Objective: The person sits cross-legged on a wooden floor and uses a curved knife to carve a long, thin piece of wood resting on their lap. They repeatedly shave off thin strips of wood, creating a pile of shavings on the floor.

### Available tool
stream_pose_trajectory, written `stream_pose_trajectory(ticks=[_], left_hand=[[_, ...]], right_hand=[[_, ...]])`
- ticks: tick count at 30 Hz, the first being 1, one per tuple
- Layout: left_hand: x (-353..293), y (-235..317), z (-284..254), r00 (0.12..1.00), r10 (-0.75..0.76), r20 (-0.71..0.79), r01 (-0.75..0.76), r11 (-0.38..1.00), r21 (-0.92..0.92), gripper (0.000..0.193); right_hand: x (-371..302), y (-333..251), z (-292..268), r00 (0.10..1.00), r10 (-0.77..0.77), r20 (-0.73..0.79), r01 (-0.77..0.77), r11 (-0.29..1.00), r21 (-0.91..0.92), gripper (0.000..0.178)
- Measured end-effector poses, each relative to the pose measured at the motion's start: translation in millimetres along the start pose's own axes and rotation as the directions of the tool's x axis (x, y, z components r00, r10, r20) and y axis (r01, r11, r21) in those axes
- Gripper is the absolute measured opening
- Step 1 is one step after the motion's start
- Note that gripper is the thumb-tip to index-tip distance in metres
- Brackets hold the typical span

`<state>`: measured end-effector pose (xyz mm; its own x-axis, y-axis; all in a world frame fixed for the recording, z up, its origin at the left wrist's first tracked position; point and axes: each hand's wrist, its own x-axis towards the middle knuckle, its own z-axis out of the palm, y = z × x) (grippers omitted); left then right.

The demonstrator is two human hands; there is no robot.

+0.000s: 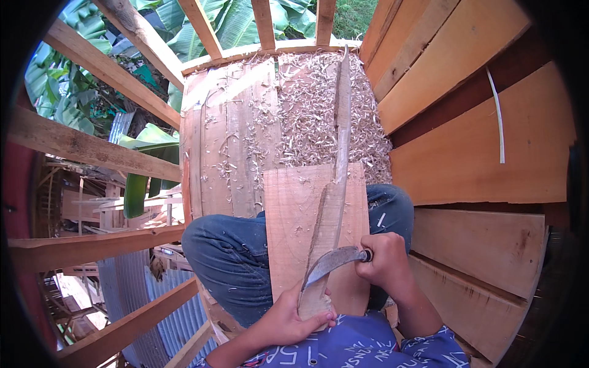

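My left hand (296,320) is closed around the near end of a long, slightly curved piece of wood (332,211). That piece stretches away from me across a flat board (287,227) resting over my lap, and its far end reaches out over the floor. In my right hand (385,260) is the handle of a sickle-shaped knife with a curved metal blade (334,260). The blade lies across the wood just beyond my left hand, its tip close to the left edge of the piece.
Pale wood shavings (310,110) cover much of the plank floor (211,147) ahead. Slatted wooden railings (92,138) stand on the left and far side, with banana leaves (211,34) beyond. A plank wall (485,141) rises at right. Corrugated metal sheets (175,313) show below left.
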<state>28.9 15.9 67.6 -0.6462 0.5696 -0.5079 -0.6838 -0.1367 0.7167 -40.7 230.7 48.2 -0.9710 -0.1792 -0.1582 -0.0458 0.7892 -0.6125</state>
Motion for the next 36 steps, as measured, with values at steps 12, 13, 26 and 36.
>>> stream_pose_trajectory(ticks=[12,13,26,36], left_hand=[[7,-6,-6,0.997,-0.026,0.078,0.033,0.995,-0.098,0.033],[7,-3,-6,0.997,-0.029,0.065,0.032,0.999,-0.044,0.034],[-2,-4,-16,0.987,0.127,-0.102,-0.051,0.834,0.549,0.035],[8,-6,-23,0.897,0.427,-0.114,-0.155,0.545,0.824,0.039]], right_hand=[[8,17,-6,0.988,0.094,-0.122,-0.087,0.994,0.061,0.016],[1,11,1,1.0,0.025,-0.018,-0.024,0.999,0.048,0.015],[22,24,-1,0.959,0.273,0.071,-0.223,0.579,0.784,0.024],[17,-21,12,0.965,0.114,0.237,-0.25,0.113,0.962,0.035]])
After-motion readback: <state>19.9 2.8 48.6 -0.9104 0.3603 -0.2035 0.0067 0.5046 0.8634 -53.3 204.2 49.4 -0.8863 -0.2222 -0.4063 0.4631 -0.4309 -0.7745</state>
